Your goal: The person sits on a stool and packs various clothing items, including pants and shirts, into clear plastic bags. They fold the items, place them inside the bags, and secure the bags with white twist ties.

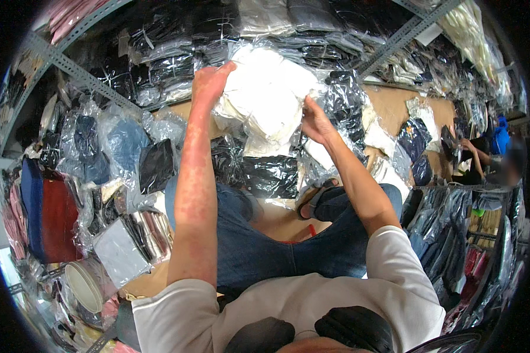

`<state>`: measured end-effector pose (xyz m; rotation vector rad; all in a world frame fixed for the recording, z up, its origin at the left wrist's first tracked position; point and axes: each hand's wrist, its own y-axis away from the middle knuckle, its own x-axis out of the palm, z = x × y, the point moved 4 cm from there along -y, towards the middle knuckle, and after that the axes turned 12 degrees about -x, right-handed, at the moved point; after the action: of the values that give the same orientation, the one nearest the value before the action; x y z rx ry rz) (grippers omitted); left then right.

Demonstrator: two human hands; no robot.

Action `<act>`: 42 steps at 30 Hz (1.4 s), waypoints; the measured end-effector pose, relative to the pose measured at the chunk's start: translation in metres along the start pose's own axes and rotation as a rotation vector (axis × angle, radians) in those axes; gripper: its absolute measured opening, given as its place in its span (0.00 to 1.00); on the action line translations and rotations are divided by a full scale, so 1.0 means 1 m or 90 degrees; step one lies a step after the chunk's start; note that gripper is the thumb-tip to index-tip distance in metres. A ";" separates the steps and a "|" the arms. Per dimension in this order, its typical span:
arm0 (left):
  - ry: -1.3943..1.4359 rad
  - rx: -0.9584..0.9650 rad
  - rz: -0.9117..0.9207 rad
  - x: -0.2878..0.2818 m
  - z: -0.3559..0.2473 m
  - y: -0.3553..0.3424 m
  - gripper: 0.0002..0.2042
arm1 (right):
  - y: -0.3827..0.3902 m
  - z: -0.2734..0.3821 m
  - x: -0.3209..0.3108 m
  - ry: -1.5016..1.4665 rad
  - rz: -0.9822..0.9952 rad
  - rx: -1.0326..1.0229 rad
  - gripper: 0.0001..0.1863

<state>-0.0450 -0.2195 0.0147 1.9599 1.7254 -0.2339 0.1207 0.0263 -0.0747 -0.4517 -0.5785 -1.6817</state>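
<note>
The metal shelf frame (pixel 91 85) spans the upper part of the view, with stacks of wrapped packets (pixel 312 44) along the far side. The tan floor (pixel 388 106) shows between further packets. The wearer's jeans (pixel 253 259) occupy the lower middle, knees apart.

The white bundle (pixel 265 88) is held out beyond the knees, between the two hands and in front of the stacks. Its surface is overexposed; folds are legible only toward the edges. A red stack (pixel 60 217) stands at far left, a co-worker (pixel 483 159) at far right. A round pale tub (pixel 82 285) sits at lower left. Below the bundle, near the feet, lies a black packet (pixel 271 176).

The left hand (pixel 209 85) grips the bundle at its upper left edge; its fingers are largely hidden. The right hand (pixel 318 122) grips the right edge, lower down, thumb uppermost. The spread between the hands is wide, the bundle filling it. Most of the bundle lies between the two holds.
</note>
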 end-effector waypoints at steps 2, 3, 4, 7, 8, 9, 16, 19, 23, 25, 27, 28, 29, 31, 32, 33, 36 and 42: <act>-0.042 -0.007 -0.017 -0.015 -0.013 0.008 0.30 | 0.000 0.009 0.026 0.012 0.079 0.010 0.41; -0.047 -0.017 -0.027 -0.020 -0.014 0.011 0.30 | 0.000 0.008 0.033 0.081 0.058 0.003 0.40; -0.051 -0.028 -0.037 -0.025 -0.014 0.013 0.29 | 0.001 0.003 0.040 0.056 0.042 0.006 0.41; -0.045 -0.027 -0.011 -0.041 -0.020 0.013 0.28 | 0.009 -0.011 0.064 -0.028 0.009 0.002 0.43; -0.036 -0.020 0.008 -0.047 -0.024 0.013 0.28 | 0.006 -0.017 0.063 -0.083 0.021 0.011 0.43; 0.010 0.000 0.042 -0.050 -0.026 0.013 0.27 | 0.003 -0.029 0.057 -0.140 0.029 0.024 0.44; 0.269 0.183 0.083 -0.075 -0.035 -0.004 0.18 | -0.030 -0.061 0.083 -0.281 0.008 -0.030 0.47; 0.363 0.271 0.055 -0.067 -0.051 -0.002 0.17 | -0.065 -0.063 0.091 -0.313 0.004 -0.117 0.46; 0.525 0.335 -0.100 -0.076 -0.058 0.002 0.25 | -0.117 -0.044 0.127 -0.301 0.031 -0.190 0.44; 0.535 0.275 -0.169 -0.086 -0.042 -0.010 0.25 | -0.162 -0.038 0.141 -0.327 0.035 -0.248 0.40; 0.538 0.217 -0.241 -0.101 -0.025 -0.022 0.24 | -0.212 -0.028 0.160 -0.361 0.046 -0.237 0.39; 0.587 0.147 -0.215 -0.104 -0.021 -0.024 0.23 | -0.238 -0.021 0.171 -0.388 0.067 -0.203 0.40; 0.637 0.074 -0.185 -0.101 -0.016 -0.024 0.22 | -0.266 -0.016 0.174 -0.318 -0.005 -0.200 0.41; 0.696 -0.006 -0.146 -0.096 -0.010 -0.028 0.19 | -0.312 -0.019 0.184 -0.210 -0.103 -0.194 0.45; 0.692 0.012 -0.144 -0.097 -0.008 -0.028 0.18 | -0.324 -0.029 0.196 -0.148 -0.127 -0.151 0.44; 0.694 0.030 -0.124 -0.090 -0.017 -0.028 0.18 | -0.344 -0.034 0.190 -0.113 -0.169 -0.120 0.47; 0.671 0.073 -0.140 -0.085 -0.029 -0.022 0.16 | -0.371 -0.052 0.190 -0.041 -0.191 -0.077 0.55; 0.639 0.078 -0.177 -0.096 -0.013 -0.024 0.13 | -0.371 -0.058 0.195 0.003 -0.143 -0.041 0.50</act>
<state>-0.0880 -0.2952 0.0628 2.0581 2.6352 0.6889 -0.2783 -0.1115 -0.0533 -0.4426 -0.5899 -1.9197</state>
